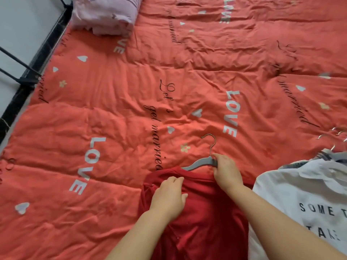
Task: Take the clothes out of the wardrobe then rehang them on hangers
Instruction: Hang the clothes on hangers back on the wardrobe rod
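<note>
Coral-red quilt (pixel 112 109) covers pretty much the whole bed, printed with white "LOVE" lettering, little hearts and black script. Far left there's the black bed frame (pixel 18 98) running along the edge, and one pale lilac pillow (pixel 105 14) sits up in the top-left corner on the quilt. Moving towards the middle, down near the bottom, the red top (pixel 206 212) lies flat on the quilt. It's a darker, deeper red than the bedding, a bit rumpled, with its neck end pointing away from the person. The left hand (pixel 169 197) is on it just below the neckline, fingers curled down into the fabric and bunching it. Right above the neckline is one grey hanger (pixel 199 163) with a metal hook. Its visible arm touches the top edge of the red top, and the other arm is hidden behind the right hand (pixel 227 173). That hand has its fingers and thumb wrapped round the hanger's middle, just under the hook. Further right, one white T-shirt (pixel 300 194) with black block letters lies beside the red top, partly cut off by the edge. Above it a bit of striped fabric (pixel 323 154) peeks out, plus about three more metal hooks (pixel 332 139), hard to count exactly.
</note>
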The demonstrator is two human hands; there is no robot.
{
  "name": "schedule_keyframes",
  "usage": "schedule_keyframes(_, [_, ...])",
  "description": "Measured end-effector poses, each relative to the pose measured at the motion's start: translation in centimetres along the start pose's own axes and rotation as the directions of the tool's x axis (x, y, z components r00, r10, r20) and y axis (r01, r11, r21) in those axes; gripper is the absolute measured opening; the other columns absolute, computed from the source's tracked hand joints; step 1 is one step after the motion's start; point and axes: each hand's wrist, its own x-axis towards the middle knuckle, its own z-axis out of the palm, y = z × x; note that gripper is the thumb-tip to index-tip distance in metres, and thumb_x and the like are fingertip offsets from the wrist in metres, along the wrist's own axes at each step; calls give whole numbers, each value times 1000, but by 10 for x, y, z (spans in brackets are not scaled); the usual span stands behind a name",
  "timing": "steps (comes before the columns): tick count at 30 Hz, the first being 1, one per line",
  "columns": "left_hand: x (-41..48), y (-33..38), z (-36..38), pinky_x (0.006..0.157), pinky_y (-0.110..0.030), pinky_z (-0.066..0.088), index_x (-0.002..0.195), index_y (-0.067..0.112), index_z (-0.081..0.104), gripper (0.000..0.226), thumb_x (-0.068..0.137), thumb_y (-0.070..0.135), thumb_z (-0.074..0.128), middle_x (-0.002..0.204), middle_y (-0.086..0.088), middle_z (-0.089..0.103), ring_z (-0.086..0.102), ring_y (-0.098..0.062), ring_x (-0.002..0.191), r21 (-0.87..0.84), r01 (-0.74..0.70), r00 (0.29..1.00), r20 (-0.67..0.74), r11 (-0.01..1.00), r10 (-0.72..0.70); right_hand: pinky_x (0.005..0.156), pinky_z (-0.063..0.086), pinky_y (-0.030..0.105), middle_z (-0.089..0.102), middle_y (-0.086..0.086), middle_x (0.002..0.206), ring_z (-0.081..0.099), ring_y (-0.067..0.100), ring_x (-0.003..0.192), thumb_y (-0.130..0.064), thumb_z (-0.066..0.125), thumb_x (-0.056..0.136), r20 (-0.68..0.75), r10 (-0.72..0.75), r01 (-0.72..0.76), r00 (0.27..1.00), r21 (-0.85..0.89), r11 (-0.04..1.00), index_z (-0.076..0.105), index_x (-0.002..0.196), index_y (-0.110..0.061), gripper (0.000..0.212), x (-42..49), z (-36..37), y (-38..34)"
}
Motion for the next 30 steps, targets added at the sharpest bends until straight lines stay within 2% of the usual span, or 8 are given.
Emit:
schedule_keyframes(6, [-3, -7, 2, 105, -33, 32, 143, 19, 31, 54, 94, 32, 49, 141, 0, 37, 34, -20, 131, -29, -4, 998, -61, 1000, 2, 78, 46, 44, 54, 20, 107, 57, 38, 94, 1, 59, 81, -128, -17, 29, 992, 95, 995, 62, 114, -2, 33, -5, 8, -3])
schedule_keyframes(11, [-34, -12, -15, 102, -32, 34, 141, 18, 35, 51, 93, 29, 50, 138, 1, 41, 39, -20, 128, -58, -59, 962, -269, 997, 42, 65, 47, 40, 59, 8, 87, 59, 30, 79, -5, 70, 77, -201, -186, 212, 962, 116, 970, 68, 94, -7, 17, -44, -12, -28])
schedule_keyframes(14, [-66, -16, -34, 89, -38, 47, 130, 12, 53, 49, 83, 24, 61, 123, -5, 57, 57, -27, 110, -96, -100, 906, -420, 990, 51, 58, 36, 24, 50, -7, 74, 55, 17, 65, -3, 74, 71, -210, -314, 342, 926, 110, 933, 62, 76, -12, 15, -83, -24, -59])
schedule_keyframes(17, [-109, -29, -53, 75, -40, 53, 117, 10, 63, 46, 73, 22, 68, 106, -6, 66, 65, -28, 92, -105, -129, 836, -546, 986, 52, 56, 29, 20, 43, -15, 73, 46, 10, 66, -1, 72, 67, -211, -448, 478, 869, 115, 871, 56, 71, -17, 22, -125, -36, -108])
schedule_keyframes(20, [-167, -45, -76, 84, -38, 46, 123, 16, 58, 41, 83, 25, 58, 104, -3, 68, 63, -27, 97, -139, -111, 805, -593, 984, 7, 57, 32, 21, 45, -14, 71, 47, 13, 72, -8, 65, 66, -228, -535, 570, 814, 131, 811, 58, 71, -18, 13, -170, -51, -168])
schedule_keyframes(22, [-211, -65, -87, 91, -33, 38, 129, 22, 52, 41, 90, 34, 47, 111, -2, 66, 58, -26, 106, -216, -66, 780, -620, 974, -84, 56, 34, 22, 45, -13, 69, 46, 11, 64, -8, 66, 66, -227, -597, 631, 769, 123, 766, 60, 71, -17, 12, -204, -60, -209])
schedule_keyframes(27, [-342, -124, -111, 85, -30, 42, 120, 28, 58, 30, 91, 28, 55, 107, 4, 68, 60, -19, 103, -365, -103, 613, -756, 925, -230, 59, 40, 24, 52, -11, 73, 49, 8, 64, -9, 73, 71, -163, -749, 764, 642, 56, 643, 64, 80, -22, 19, -304, -68, -311])
schedule_keyframes(30, [-431, -167, -118, 83, -27, 42, 121, 33, 57, 30, 91, 30, 56, 106, 9, 68, 60, -14, 101, -367, -64, 464, -834, 928, -298, 63, 42, 22, 54, -15, 82, 53, 6, 69, -15, 73, 73, -119, -840, 847, 530, 25, 531, 65, 92, -26, 24, -372, -58, -375])
